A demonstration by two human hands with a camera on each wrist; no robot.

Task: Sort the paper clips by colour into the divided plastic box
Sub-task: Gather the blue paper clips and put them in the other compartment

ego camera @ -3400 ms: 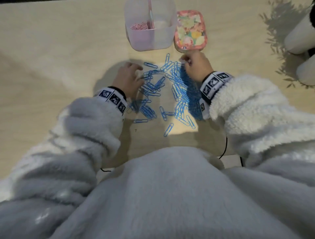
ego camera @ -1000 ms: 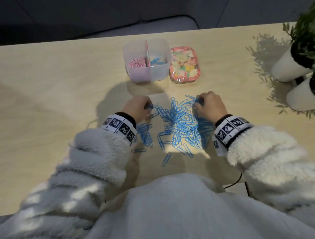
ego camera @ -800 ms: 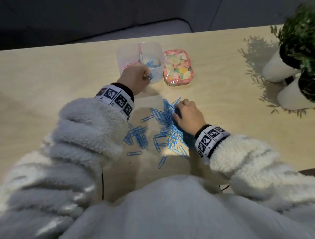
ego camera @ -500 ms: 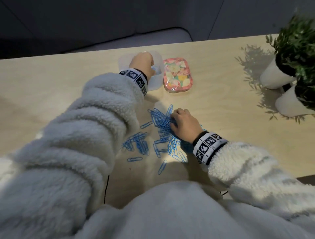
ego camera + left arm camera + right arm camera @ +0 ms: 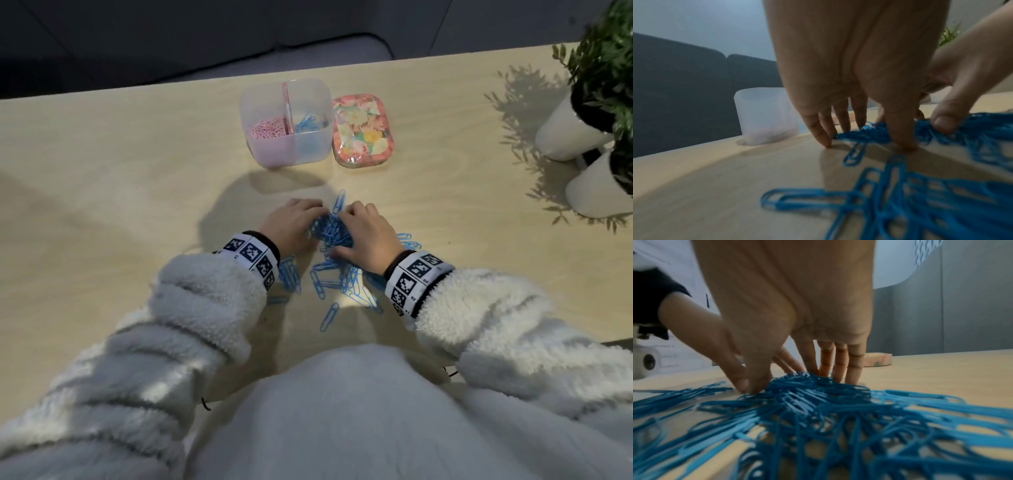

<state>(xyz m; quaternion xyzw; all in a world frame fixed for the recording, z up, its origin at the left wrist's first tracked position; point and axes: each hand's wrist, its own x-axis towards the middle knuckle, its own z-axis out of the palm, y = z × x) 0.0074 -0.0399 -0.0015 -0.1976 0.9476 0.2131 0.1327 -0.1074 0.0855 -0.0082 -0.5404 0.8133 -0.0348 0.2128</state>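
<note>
Two hands work one heap of blue paper clips (image 5: 330, 270) on the surface (image 5: 102, 205): left hand (image 5: 291, 224) and right hand (image 5: 368, 233), fingers curled, pinch clips between them. Beyond stands the divided plastic box (image 5: 286, 150), pink clips left, blue right.

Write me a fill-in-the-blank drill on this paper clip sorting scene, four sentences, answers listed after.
1. The loose paper clips on the table are all ____.
2. The divided plastic box's left compartment holds ____ clips.
3. The floral tin sits to the ____ of the box.
4. The left hand and right hand gather clips from the ____ pile.

Missing words: blue; pink; right; same
</note>
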